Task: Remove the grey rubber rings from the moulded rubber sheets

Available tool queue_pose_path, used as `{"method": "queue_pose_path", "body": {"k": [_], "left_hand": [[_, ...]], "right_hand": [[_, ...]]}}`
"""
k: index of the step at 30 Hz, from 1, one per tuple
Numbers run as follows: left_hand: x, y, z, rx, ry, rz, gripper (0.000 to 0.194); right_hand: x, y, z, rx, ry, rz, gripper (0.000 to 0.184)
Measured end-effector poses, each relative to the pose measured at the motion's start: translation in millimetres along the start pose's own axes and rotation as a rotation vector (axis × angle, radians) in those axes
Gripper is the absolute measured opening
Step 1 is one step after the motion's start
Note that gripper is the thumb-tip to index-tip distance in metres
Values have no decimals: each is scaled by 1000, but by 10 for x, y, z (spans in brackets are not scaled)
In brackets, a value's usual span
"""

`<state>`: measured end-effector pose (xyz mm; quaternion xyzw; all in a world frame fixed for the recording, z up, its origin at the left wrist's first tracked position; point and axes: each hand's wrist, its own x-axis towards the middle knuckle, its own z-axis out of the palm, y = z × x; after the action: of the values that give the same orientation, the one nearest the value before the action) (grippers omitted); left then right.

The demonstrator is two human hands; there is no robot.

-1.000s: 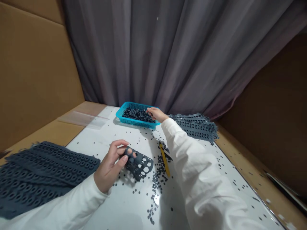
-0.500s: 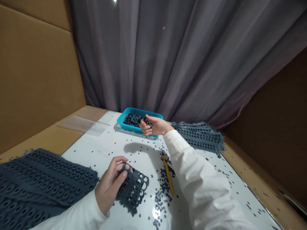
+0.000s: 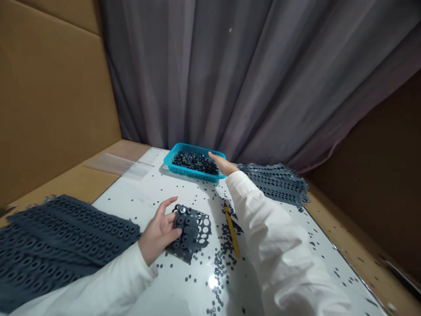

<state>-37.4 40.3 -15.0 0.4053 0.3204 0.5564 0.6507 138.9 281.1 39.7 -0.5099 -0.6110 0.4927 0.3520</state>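
My left hand grips a dark grey rubber sheet between thumb and fingers, its index finger raised. Raised rings cover the near part of this sheet, while its right part has punched-out holes. At the right end of a blue plastic basket, my right hand is stretched out and tilted, with nothing visible in it. Part of its fingers is hidden from me. Many small black rubber rings lie inside the basket.
A yellow-handled tool lies among scattered small black discs on the white table. Ringed rubber sheets are stacked at left. Punched sheets lie back right. A clear plastic bag is at back left.
My right hand has let go of the black rings into the basket and moved slightly right. My left hand has turned the sheet, so its ringed part now faces up.
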Motion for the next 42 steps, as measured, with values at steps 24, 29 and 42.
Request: {"method": "queue_pose_path", "body": {"k": [24, 29, 42], "left_hand": [[-123, -24, 36, 546, -83, 140, 37], [-126, 3, 101, 240, -136, 1, 28], [18, 397, -40, -108, 127, 7, 23]], "right_hand": [[-2007, 61, 549, -529, -382, -471, 23], [-2025, 116, 579, -203, -622, -376, 37], [-1928, 298, 529, 510, -411, -144, 33]]}}
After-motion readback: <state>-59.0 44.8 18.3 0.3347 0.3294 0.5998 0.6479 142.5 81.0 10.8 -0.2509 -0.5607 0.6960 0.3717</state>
